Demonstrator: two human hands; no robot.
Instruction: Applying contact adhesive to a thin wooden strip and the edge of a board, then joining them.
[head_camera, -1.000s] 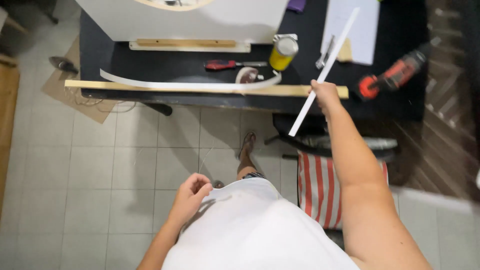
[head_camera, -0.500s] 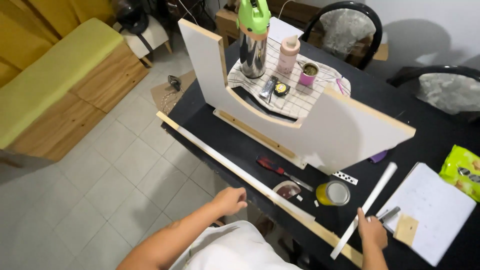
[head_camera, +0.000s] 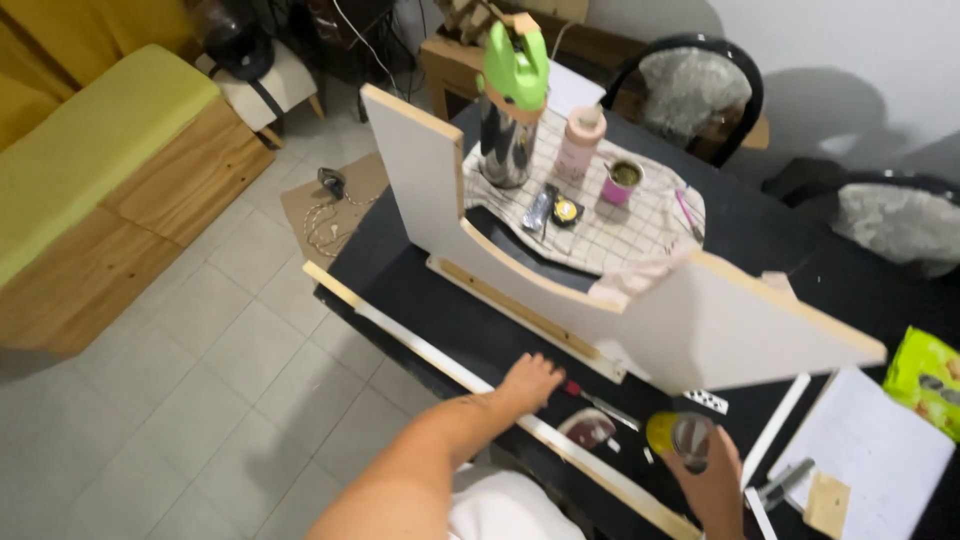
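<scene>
since half a second ago the right hand (head_camera: 712, 470) has let go of the long white strip and gone to the yellow jar (head_camera: 680, 435), and the left hand (head_camera: 528, 382) has moved up from the table edge toward the red screwdriver (head_camera: 598, 400).

nearest in, at about 5 o'clock, the right hand's fingers are wrapped around the jar, closed on it, at the near edge of the black table (head_camera: 430, 300). the white strip (head_camera: 775, 428) lies just beside it at 3 o'clock. the left hand is open, fingers spread, flat on the table with fingertips just beside the screwdriver handle, not gripping it.

looks like the picking-up-tools step; next move probably needs the left fingers to close on the handle.

the screwdriver lies flat, long axis running 10 to 4 o'clock, tip toward 4. the wooden strip (head_camera: 430, 352) along the edge runs the same way. further out at 12 o'clock stands the white board (head_camera: 700, 325), then the checked cloth (head_camera: 640, 215).
</scene>
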